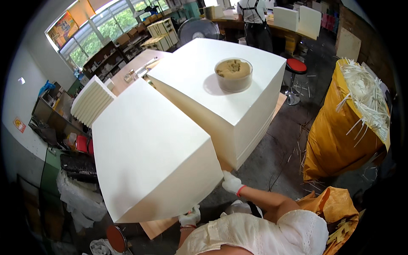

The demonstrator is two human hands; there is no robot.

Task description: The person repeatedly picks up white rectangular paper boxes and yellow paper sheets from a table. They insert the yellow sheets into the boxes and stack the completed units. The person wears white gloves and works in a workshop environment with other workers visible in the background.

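A large white box-like block (pixel 148 144) stands on a wooden table just in front of me. My right hand (pixel 232 183), in a white glove with a red band at the wrist, grips the block's near right lower corner. My left hand (pixel 190 216), also gloved, is curled beside the lower edge of its near side. A small coloured bit shows at those fingers, too small to name. Behind and to the right stands a second white block (pixel 204 80), with layered lines low on its side. On top of it sits a round clear tub (pixel 233 75) of brown paste-like stuff.
An orange sack (pixel 329 136) stuffed with white strips stands at right, near a red stool (pixel 296 66). A brown round stool (pixel 116 239) is at lower left. White curved panels (pixel 91 101) lean at left. A fan (pixel 198 30) and another person (pixel 255 21) are farther back.
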